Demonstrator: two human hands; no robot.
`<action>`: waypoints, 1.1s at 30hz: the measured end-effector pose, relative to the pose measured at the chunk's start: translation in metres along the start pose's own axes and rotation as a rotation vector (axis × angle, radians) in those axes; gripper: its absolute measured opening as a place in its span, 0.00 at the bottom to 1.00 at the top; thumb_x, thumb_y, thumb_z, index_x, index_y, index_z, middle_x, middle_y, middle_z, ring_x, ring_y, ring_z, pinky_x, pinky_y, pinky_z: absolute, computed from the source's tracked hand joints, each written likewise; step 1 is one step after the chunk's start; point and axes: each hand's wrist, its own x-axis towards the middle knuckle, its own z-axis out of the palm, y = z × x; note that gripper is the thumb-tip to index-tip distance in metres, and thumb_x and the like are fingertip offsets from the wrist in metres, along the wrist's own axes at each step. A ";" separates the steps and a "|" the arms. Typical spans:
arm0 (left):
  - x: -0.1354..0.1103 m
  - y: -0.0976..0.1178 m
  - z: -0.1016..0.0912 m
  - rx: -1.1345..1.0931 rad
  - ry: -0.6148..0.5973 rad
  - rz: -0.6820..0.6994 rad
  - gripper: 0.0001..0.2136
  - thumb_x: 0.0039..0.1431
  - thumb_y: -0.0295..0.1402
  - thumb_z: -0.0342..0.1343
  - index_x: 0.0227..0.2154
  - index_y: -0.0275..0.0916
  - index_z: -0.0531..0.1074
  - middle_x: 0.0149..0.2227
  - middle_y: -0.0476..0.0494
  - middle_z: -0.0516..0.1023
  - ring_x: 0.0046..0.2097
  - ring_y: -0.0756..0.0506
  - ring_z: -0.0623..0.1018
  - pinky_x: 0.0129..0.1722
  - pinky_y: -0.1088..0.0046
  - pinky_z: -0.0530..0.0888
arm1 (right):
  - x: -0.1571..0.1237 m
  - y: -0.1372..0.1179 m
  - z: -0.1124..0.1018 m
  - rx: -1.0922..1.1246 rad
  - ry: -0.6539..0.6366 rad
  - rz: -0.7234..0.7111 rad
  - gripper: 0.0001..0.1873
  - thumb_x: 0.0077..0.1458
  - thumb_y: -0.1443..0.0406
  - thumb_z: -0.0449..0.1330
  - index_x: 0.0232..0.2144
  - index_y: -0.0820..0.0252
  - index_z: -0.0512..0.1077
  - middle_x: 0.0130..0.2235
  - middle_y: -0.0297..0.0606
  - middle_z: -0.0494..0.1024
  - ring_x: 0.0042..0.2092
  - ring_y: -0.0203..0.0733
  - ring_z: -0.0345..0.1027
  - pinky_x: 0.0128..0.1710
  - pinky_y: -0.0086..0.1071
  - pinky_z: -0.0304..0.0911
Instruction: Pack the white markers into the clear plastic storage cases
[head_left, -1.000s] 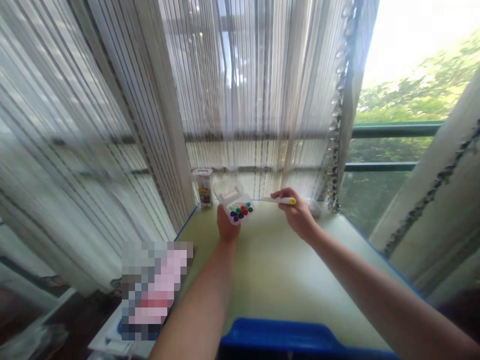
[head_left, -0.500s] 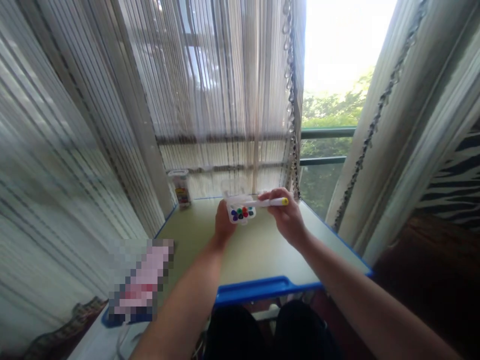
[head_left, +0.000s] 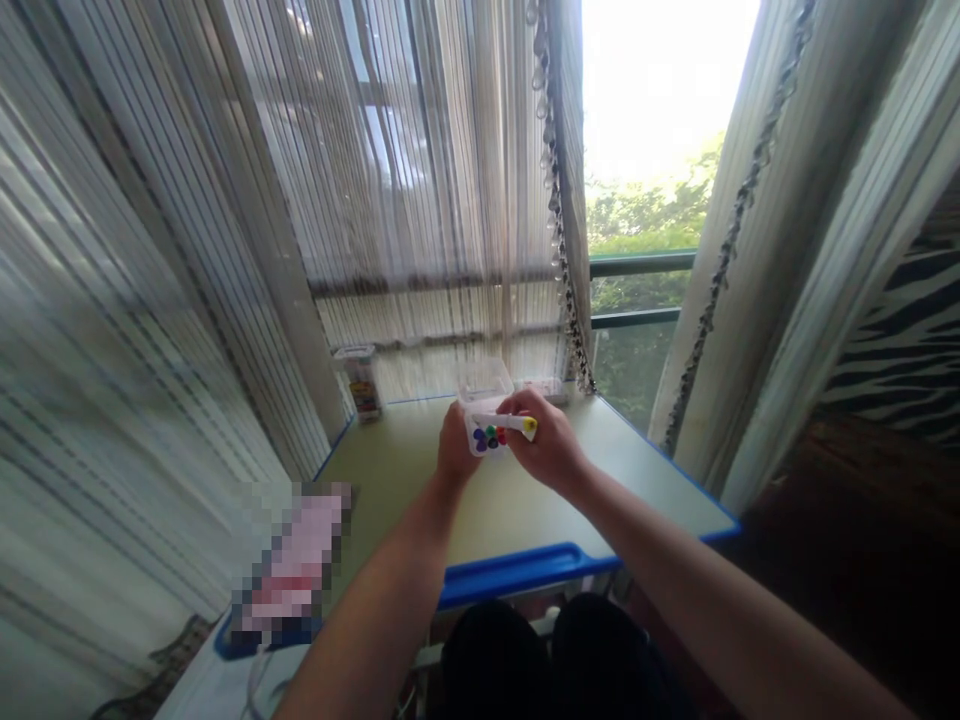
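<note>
My left hand (head_left: 456, 445) is closed around the left side of a clear plastic marker box (head_left: 486, 376), held above the table with its lid standing open. Several coloured round marker ends (head_left: 491, 438) in purple, green, red and dark tones face me from inside it. Between the fingers of my right hand (head_left: 553, 447) is a white marker (head_left: 510, 421) with a yellow end. It lies slantwise across the upper part of the box, yellow end toward me. My right fingers hide the box's right side; whether the marker touches the other markers I cannot tell.
The pale table (head_left: 517, 510) has a blue rim. A clear lidded jar (head_left: 365, 388) stands at its far left corner, and a low clear container (head_left: 546, 388) lies at the back edge. A blurred pink item (head_left: 300, 555) is at left. Striped curtains (head_left: 420, 200) hang behind.
My right hand has brought the white marker left, further over the box, and its yellow end has turned more toward me. My left hand keeps hold of the box. The view has shifted slightly.
</note>
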 end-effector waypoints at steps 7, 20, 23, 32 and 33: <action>-0.002 0.001 -0.002 0.017 -0.021 -0.007 0.11 0.45 0.32 0.58 0.32 0.39 0.65 0.31 0.42 0.71 0.37 0.42 0.74 0.39 0.64 0.73 | -0.007 0.001 0.012 -0.257 -0.138 -0.169 0.11 0.46 0.68 0.56 0.36 0.57 0.68 0.38 0.40 0.74 0.41 0.44 0.65 0.43 0.36 0.61; -0.003 -0.006 0.000 0.049 -0.020 -0.023 0.13 0.43 0.30 0.58 0.33 0.40 0.61 0.31 0.44 0.70 0.37 0.42 0.74 0.38 0.67 0.72 | 0.001 0.018 0.024 -0.476 -0.130 -0.085 0.06 0.52 0.62 0.60 0.34 0.56 0.73 0.38 0.39 0.78 0.43 0.46 0.66 0.45 0.37 0.60; -0.003 -0.011 0.001 0.054 -0.007 -0.026 0.13 0.43 0.30 0.58 0.33 0.41 0.61 0.30 0.44 0.70 0.36 0.43 0.74 0.36 0.67 0.72 | 0.003 0.019 0.025 -0.486 -0.162 -0.111 0.09 0.53 0.63 0.58 0.36 0.57 0.74 0.39 0.39 0.78 0.44 0.46 0.65 0.46 0.38 0.60; -0.002 -0.018 0.003 0.096 -0.019 0.032 0.12 0.47 0.32 0.56 0.34 0.40 0.60 0.31 0.43 0.70 0.37 0.42 0.74 0.38 0.66 0.72 | 0.005 0.022 0.025 -0.470 -0.197 -0.203 0.11 0.56 0.65 0.54 0.39 0.60 0.75 0.37 0.41 0.78 0.40 0.45 0.64 0.44 0.38 0.63; -0.002 -0.018 0.003 0.095 -0.018 0.033 0.13 0.46 0.32 0.56 0.34 0.40 0.60 0.31 0.43 0.70 0.37 0.42 0.74 0.38 0.66 0.72 | 0.005 0.022 0.025 -0.470 -0.185 -0.207 0.11 0.56 0.65 0.55 0.39 0.60 0.75 0.37 0.41 0.78 0.40 0.45 0.64 0.44 0.38 0.63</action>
